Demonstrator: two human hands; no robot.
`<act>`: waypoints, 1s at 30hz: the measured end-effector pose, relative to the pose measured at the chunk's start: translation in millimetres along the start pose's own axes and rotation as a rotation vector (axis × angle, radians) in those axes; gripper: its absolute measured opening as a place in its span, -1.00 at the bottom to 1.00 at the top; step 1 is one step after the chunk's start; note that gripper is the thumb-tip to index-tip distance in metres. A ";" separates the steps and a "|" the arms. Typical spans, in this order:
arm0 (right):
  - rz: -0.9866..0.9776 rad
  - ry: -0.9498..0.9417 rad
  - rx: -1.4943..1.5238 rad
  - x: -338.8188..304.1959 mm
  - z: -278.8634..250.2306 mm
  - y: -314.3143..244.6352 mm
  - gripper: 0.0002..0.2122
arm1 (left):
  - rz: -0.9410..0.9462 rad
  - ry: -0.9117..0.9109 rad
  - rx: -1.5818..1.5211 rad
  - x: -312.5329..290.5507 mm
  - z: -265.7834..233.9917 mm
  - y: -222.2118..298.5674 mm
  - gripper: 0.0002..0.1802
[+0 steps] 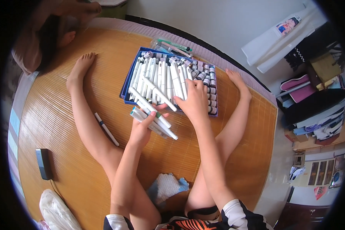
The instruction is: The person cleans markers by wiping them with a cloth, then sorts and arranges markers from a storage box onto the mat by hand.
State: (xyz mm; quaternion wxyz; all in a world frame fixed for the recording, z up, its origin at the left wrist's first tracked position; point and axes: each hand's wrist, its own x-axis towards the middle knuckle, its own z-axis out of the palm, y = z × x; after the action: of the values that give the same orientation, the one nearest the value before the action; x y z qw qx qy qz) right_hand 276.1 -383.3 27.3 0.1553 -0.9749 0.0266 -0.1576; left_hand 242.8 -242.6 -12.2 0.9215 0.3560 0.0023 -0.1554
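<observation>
My left hand [141, 130] is closed around several white markers [145, 102], which fan out at a slant just in front of a blue box [123, 92]. One of the held markers shows a light-blue end. Inside the box, many white markers [163, 76] lie in a row, with another marker [159, 93] resting slantwise across them. My right hand [195, 100] is over the box's right half, thumb and fingers apart and touching the markers there. Small bottles [212, 96] with dark caps and pale labels fill the box's right side and part of its far edge.
A loose white marker [107, 129] lies on the bamboo mat [172, 153] beside my left leg. Behind the box is a clear pack of pens [176, 46]. A black device [44, 164] and white bag [57, 211] are at left; crumpled tissue [166, 188] lies between my legs. Another person [46, 38] sits far left.
</observation>
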 end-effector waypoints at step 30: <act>0.156 -0.124 0.183 19.4 -4.7 19.8 -0.65 | 0.102 -0.007 0.136 2.8 -0.6 3.7 -0.70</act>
State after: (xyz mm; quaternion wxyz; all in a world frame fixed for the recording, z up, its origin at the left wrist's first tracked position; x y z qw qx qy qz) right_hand 292.9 -405.5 31.1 0.2567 -0.9595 0.0784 -0.0859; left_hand 246.6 -240.4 -10.6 0.9018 0.4170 -0.0296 -0.1094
